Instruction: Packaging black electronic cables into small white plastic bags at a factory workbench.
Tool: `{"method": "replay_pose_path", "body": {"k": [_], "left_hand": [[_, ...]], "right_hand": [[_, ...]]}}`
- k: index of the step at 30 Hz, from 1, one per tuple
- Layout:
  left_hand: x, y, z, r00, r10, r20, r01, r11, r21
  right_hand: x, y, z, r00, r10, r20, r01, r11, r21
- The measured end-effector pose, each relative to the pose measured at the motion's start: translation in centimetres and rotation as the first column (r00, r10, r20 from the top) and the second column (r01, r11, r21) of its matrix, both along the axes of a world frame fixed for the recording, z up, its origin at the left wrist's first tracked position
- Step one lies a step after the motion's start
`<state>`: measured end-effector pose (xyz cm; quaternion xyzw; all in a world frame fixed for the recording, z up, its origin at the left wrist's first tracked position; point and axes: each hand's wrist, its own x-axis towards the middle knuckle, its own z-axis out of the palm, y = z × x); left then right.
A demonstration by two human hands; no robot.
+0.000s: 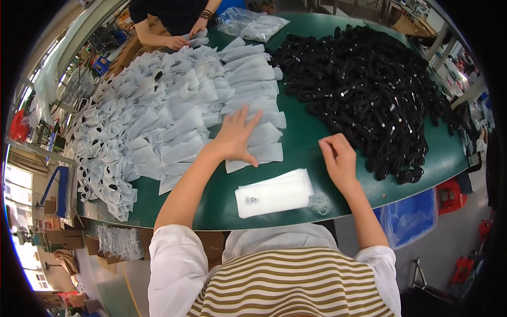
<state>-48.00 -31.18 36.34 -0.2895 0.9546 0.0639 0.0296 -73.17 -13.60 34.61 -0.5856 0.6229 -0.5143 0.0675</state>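
My left hand is spread, palm down, over a row of frosted white plastic bags, some with dark contents showing through. Its thumb points toward the nearest bag of the row. My right hand hovers between the bags and a heap of coiled black cables. Its fingers are curled in, and nothing shows in them. Closer to me lies a stack of flat white bags with small dark print. A crumpled bit of clear plastic touches the stack's right end.
A big pile of filled frosted bags covers the table's left side. Across the green table, another person's hands handle a bag. Near them lies a large clear bag. A blue lined bin stands below the right edge.
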Motion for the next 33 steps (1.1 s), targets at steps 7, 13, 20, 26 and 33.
{"method": "replay_pose_path", "body": {"k": [7,13,20,26,33], "left_hand": [[-0.1,-0.9,-0.2,0.998,-0.059,0.02,0.06,0.997,-0.038],[0.7,-0.5,-1.6,0.995,-0.029,-0.096,0.025,0.999,-0.043],[1.2,1.5,-2.9,0.96,0.035,-0.278,-0.052,0.997,-0.054],[2.8,1.8,-3.1,0.947,-0.078,-0.313,-0.024,0.951,-0.308],[8.3,-2.6,3.6,0.943,-0.071,-0.326,-0.157,0.767,-0.622]], "right_hand": [[2.9,-12.9,0.9,0.947,0.306,-0.095,-0.314,0.946,-0.083],[5.4,-20.2,-2.3,0.833,0.397,-0.386,-0.313,0.913,0.263],[6.6,-19.1,-4.9,0.779,0.417,-0.468,-0.335,0.908,0.251],[8.2,-16.4,-1.4,0.883,0.444,0.15,-0.457,0.746,0.484],[14.3,-21.7,7.4,0.758,0.64,0.129,-0.65,0.723,0.232]]}}
